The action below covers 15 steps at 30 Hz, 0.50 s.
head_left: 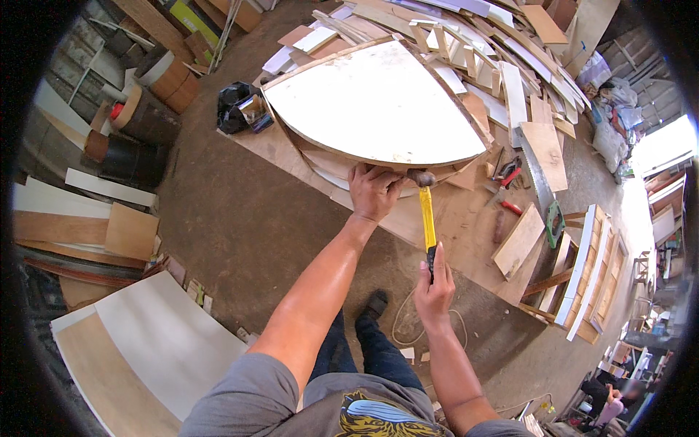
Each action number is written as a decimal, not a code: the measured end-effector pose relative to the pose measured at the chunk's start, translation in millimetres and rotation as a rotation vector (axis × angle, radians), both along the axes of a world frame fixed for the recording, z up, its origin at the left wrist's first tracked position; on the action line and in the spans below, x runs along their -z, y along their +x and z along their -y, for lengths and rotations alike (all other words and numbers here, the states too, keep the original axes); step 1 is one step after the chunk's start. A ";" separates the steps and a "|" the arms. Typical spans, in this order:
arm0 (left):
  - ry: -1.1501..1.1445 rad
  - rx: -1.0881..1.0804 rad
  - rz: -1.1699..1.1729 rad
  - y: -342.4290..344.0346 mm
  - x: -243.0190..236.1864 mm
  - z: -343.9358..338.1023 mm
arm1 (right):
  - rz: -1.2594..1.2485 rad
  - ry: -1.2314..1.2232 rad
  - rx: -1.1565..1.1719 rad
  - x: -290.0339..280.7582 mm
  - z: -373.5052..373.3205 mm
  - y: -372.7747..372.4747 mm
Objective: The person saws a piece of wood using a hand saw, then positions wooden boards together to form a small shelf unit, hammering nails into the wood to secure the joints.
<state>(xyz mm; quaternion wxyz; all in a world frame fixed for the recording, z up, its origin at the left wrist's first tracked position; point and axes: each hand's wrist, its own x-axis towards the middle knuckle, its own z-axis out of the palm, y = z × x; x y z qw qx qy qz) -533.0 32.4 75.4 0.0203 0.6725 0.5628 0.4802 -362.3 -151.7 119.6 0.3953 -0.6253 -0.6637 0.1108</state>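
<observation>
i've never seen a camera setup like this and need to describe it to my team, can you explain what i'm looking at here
There is no machine here, just a person's two bare hands. The single picture comes from a wide fisheye camera on their head, looking down, so straight edges bend near the rim. The right hand holds a hammer by its handle. The left hand is at the near edge of a white panel; whether it pinches anything is unclear. A brown board lies below, with red-handled tools to the right. A saw is farther right.
</observation>
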 end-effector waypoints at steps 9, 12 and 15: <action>0.027 -0.006 -0.007 -1.2 4.4 0.0 | -0.003 -0.043 -0.008 2.0 5.6 4.5; 0.036 0.003 -0.007 -4.3 7.5 0.2 | 0.008 -0.108 -0.034 -7.0 3.0 2.2; 0.040 0.009 -0.008 -2.2 6.8 0.6 | 0.008 -0.037 -0.023 -3.6 2.5 1.4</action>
